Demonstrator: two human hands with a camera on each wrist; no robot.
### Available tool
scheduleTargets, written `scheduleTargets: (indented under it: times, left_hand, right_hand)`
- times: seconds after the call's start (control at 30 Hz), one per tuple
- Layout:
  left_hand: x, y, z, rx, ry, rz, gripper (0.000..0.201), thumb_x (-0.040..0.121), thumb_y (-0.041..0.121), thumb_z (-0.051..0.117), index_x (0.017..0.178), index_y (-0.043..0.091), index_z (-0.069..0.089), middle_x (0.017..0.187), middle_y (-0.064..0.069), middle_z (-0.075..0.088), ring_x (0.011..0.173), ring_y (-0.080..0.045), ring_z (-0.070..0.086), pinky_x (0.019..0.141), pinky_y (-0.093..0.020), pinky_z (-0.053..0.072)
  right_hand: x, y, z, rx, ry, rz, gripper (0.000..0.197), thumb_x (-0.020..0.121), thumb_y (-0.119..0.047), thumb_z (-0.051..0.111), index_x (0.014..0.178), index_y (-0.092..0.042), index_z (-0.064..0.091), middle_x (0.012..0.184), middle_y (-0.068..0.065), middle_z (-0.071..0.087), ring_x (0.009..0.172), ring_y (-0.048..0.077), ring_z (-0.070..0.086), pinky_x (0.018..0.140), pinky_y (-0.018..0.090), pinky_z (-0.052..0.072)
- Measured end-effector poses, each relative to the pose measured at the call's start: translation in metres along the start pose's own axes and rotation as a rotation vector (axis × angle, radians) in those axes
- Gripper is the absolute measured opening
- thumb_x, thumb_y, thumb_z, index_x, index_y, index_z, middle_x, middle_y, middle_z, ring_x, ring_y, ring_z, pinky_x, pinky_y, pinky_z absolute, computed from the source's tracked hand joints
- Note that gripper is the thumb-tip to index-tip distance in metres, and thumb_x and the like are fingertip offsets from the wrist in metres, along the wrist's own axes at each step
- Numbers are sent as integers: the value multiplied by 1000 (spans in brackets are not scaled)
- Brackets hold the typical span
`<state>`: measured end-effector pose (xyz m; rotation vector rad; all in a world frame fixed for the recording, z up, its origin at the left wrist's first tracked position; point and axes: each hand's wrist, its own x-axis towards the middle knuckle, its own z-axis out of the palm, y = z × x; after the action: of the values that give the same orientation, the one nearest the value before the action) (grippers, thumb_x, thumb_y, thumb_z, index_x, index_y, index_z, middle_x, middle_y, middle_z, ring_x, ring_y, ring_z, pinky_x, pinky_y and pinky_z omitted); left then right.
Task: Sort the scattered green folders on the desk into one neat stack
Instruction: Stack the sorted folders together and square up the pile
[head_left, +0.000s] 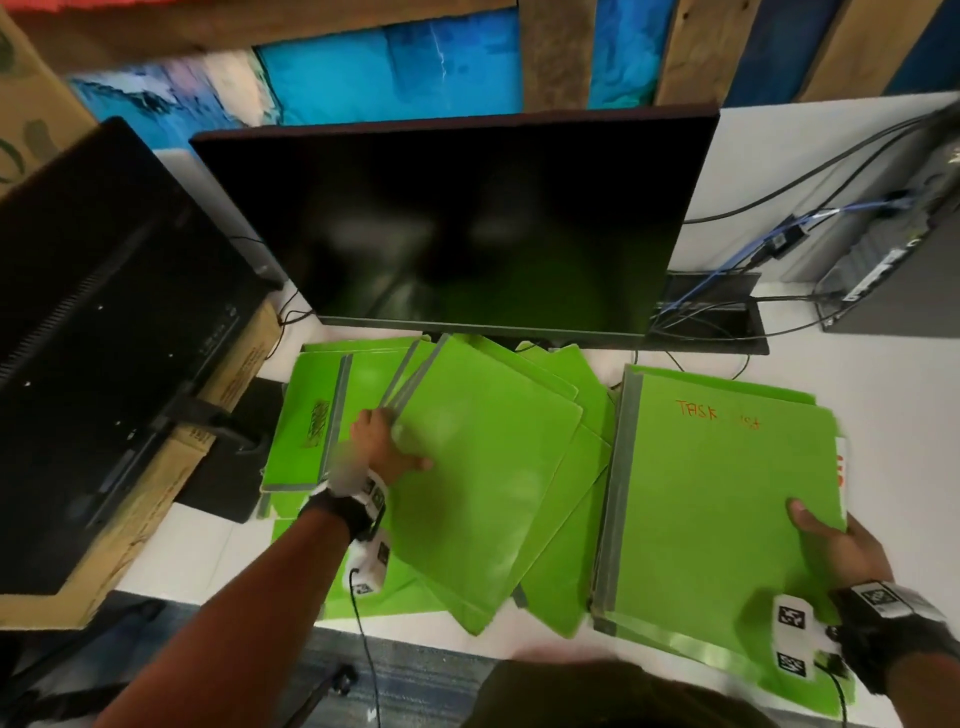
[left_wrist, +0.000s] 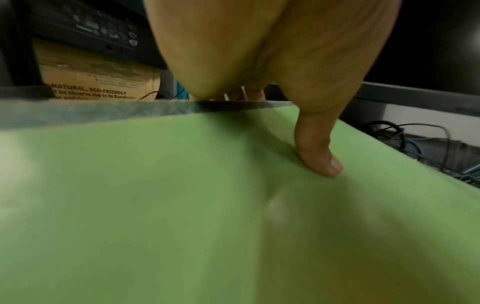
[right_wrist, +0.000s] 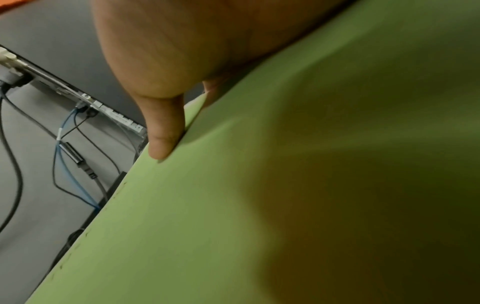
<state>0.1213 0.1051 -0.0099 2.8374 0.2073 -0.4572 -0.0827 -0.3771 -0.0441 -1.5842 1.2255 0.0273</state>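
Several green folders lie fanned across the white desk (head_left: 831, 156) in front of a monitor. My left hand (head_left: 382, 441) grips the grey spine edge of the top tilted folder (head_left: 483, 467), thumb on its cover and fingers under the edge; the left wrist view shows that thumb (left_wrist: 319, 156) pressing the green cover (left_wrist: 182, 205). To the right sits a stack of folders (head_left: 717, 499), the top one marked "TASK" in red. My right hand (head_left: 831, 540) pinches its right edge, thumb (right_wrist: 163, 133) on top of the cover (right_wrist: 207, 226), fingers hidden beneath.
A dark monitor (head_left: 457, 223) stands just behind the folders. A second black monitor (head_left: 104, 322) lies on a cardboard box (head_left: 156, 493) at the left. Cables (head_left: 779, 244) run to a computer case (head_left: 893, 270) at the back right. Another green folder (head_left: 301, 426) lies at the left.
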Motion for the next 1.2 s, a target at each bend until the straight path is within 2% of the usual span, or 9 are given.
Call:
scheduleTargets:
  times: [0.33,0.5,0.67,0.77,0.87,0.93,1.03,1.1,1.2]
  left_hand:
    - [51,28,6,122,-66,-75,110,55,56,84,141,8,36,139,-13,41,131,-30,40,110,-41,36]
    - [48,13,8,29,-28,-155,106,52,39,91,135,3,35,133,-16,45,122,-33,47,104,-41,42]
    - [25,-10,-1,-203,-245,-205,117,54,34,91,146,7,24,147,-15,39,133,-35,41,108,-43,37]
    - [0,-26,-5,-366,-182,-190,60,79,21,76,127,-2,49,121,-21,59,118,-40,54,93,-43,43]
    - [-30,-33,-6,-546,-37,-93,8,88,3,63,82,2,58,76,-18,59,88,-33,55,74,-36,40]
    - [-48,-25,-16,-606,-29,-23,26,88,-1,61,69,13,49,65,-5,47,75,-22,45,63,-29,37]
    - [-68,7,-31,-731,-107,101,16,84,17,67,84,6,56,72,-7,54,71,-16,51,61,-27,43]
    - [-70,43,-29,-745,-122,174,12,88,12,63,89,3,55,67,0,57,60,-6,53,54,-21,44]
    - [-61,106,0,-670,-146,276,16,93,13,58,103,0,56,83,-12,59,74,-16,53,63,-31,44]
  right_hand:
    - [18,7,-13,9,47,82,52,79,-47,67,118,-13,63,105,11,68,90,33,64,87,40,47]
    - [17,5,-13,-6,28,86,51,82,-44,67,119,-9,62,102,11,65,89,32,61,85,37,46]
    - [12,2,-15,21,8,86,52,83,-39,67,123,-8,61,102,11,63,90,30,58,85,36,44]
    - [11,2,-16,30,2,85,54,80,-41,69,124,-10,61,115,15,66,93,32,60,89,37,45]
    - [12,6,-16,22,18,96,59,77,-46,69,123,-11,61,120,14,65,101,35,61,95,41,45]
    - [12,7,-16,14,14,93,61,76,-49,69,124,-11,61,119,12,66,103,36,61,96,43,45]
    - [14,10,-18,8,9,93,63,74,-51,69,123,-12,62,118,11,67,103,35,61,98,45,45]
    - [18,11,-19,16,-6,87,59,77,-47,68,124,-12,62,119,11,66,104,34,61,98,44,45]
    - [19,11,-21,18,-42,87,57,83,-45,64,127,-9,59,123,13,64,101,31,60,96,38,44]
